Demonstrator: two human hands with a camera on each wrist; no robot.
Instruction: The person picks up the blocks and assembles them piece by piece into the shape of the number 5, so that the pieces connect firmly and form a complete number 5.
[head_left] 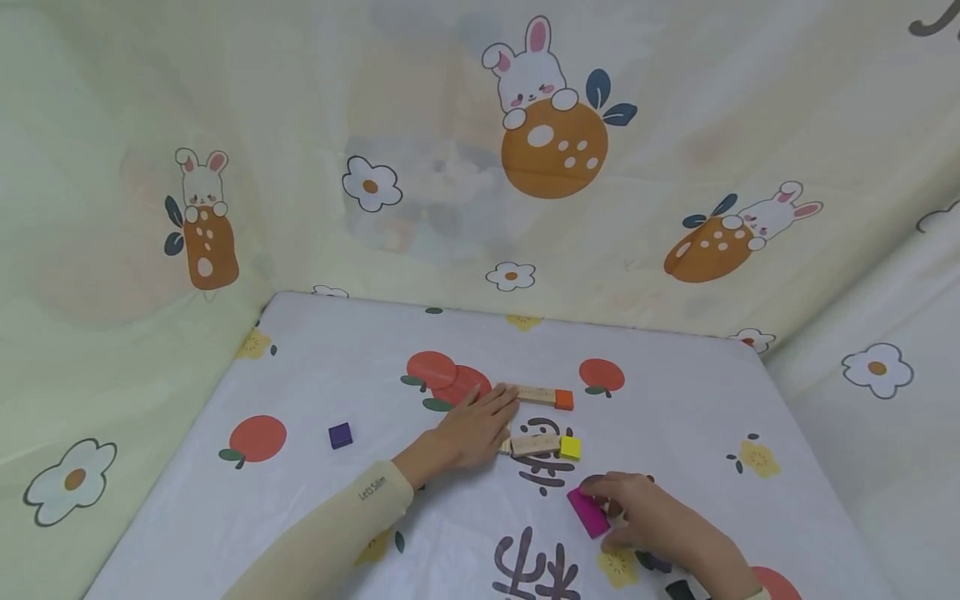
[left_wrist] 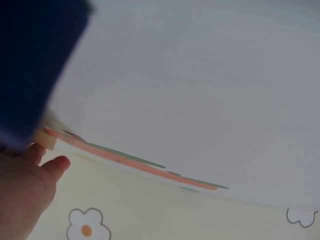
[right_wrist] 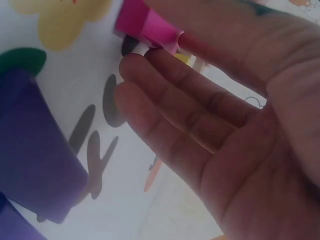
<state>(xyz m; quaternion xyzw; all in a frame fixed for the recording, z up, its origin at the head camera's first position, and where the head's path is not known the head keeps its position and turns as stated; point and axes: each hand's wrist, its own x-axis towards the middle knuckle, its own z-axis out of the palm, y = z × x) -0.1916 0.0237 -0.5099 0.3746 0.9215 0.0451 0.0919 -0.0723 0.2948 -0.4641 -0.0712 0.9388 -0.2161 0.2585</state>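
Note:
My left hand (head_left: 476, 429) lies over the left ends of two rows of blocks, its fingers stretched out together. The far row shows a plain wooden block (head_left: 536, 394) ending in an orange block (head_left: 564, 400). Nearer, another wooden block (head_left: 536, 445) meets a yellow block (head_left: 570, 447). In the left wrist view, fingertips touch the edge of a pale wooden piece (left_wrist: 46, 140). With thumb and fingers, my right hand (head_left: 648, 512) holds a magenta block (head_left: 588, 512) close over the cloth; the right wrist view shows that magenta block (right_wrist: 150, 25) past the fingers.
A dark purple block (head_left: 341, 435) sits alone at the left. Beneath my right forearm lie a dark block (head_left: 652, 561) and a black one (head_left: 681, 590). Fruit-printed white cloth (head_left: 300, 517) covers the table, and printed curtains (head_left: 420, 92) enclose its back and sides.

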